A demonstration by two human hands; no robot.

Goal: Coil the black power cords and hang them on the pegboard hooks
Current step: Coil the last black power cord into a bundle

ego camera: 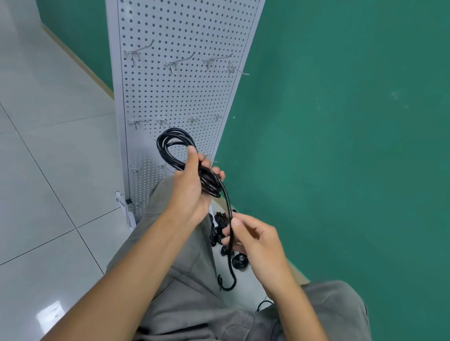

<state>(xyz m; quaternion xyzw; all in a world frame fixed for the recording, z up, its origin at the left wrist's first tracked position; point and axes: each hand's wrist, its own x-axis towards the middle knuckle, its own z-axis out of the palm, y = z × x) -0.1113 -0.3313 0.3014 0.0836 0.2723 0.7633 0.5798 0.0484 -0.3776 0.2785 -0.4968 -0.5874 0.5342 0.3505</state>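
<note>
Tiled floor carrying a pegboard stand and spare cords

A pale glossy tiled floor [28,169] is stretching out from the green wall, reflecting light near the bottom left. A white pegboard [176,90] is standing on it by its foot, its metal hooks [173,64] sticking out bare. A heap of black cords [221,220] is lying on the floor beside the wall.

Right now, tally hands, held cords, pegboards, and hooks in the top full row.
Hands: 2 (left hand, right hand)
Cord, held: 1
Pegboard: 1
Hooks, that row: 4
Total: 8
</note>
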